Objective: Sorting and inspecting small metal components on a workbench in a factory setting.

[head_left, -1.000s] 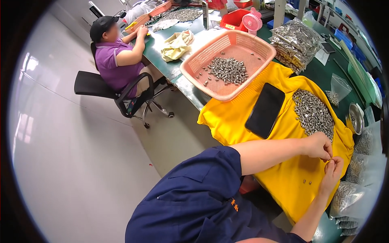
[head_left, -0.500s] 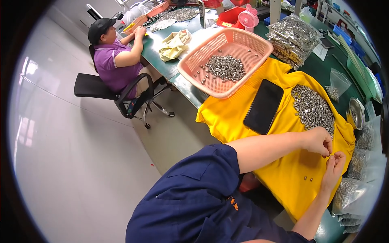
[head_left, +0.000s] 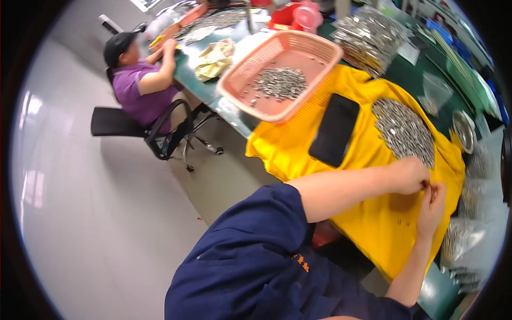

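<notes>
Yellow cloth [head_left: 368, 229]: spread over the green surface [head_left: 401, 72] across the right half of the frame, with the heap of small metal pieces [head_left: 404, 130] sitting on it, right of centre.
What just changed: pretty much the whole view slid up and left compared with half a second back, and it's blurrier now, so probably a head turn rather than stuff getting moved.
Left hand [head_left: 408, 175]: below the heap, fingers curled in, meeting the other hand at the tips. Can't tell how tightly that grip is closed or if anything's in it, too smeary.
Right hand [head_left: 434, 208]: comes up from the lower right, fingertips bunched against the left's. Same deal, no telling how closed the grip is or what it's got.
Loose pair [head_left: 404, 223]: two bits lying apart from the heap, left of the right hand, same spot on the cloth as before.
What it means: fingertip work seems to be carrying on, heap looks about the same.
Phone [head_left: 335, 129]: dark screen, left of the heap, untouched.
</notes>
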A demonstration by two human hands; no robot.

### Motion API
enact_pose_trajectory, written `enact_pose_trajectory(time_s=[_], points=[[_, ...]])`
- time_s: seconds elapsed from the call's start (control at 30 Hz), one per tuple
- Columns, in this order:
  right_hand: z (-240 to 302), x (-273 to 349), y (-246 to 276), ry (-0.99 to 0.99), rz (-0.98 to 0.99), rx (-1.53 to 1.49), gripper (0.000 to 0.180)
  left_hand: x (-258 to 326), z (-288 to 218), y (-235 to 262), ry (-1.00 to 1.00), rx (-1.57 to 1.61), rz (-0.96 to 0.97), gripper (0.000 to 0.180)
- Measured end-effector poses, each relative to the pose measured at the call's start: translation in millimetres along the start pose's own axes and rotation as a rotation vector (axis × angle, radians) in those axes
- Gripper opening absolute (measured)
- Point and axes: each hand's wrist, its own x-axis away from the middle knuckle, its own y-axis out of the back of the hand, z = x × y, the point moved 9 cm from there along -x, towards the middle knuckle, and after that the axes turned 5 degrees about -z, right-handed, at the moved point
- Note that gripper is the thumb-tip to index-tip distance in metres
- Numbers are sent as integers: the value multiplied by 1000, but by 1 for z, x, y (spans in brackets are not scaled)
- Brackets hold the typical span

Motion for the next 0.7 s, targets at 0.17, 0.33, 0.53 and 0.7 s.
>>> enact_pose_trajectory(time_s=[0.17, 0.33, 0.53, 0.7], points=[[20, -14, 2, -10, -32, -158, 5, -6, 14, 7, 170, -165, 130, 18], [10, -16, 28, -84, -166, -369, 8, -4, 37, 8, 405, 416, -48, 13], [6, -7, 25, -174, -134, -497, 6, 8, 39, -9, 595, 783, -1, 11], [14, -7, 19, -187, -86, -569, 6, 15, 34, -22, 674, 1197, 52, 11]])
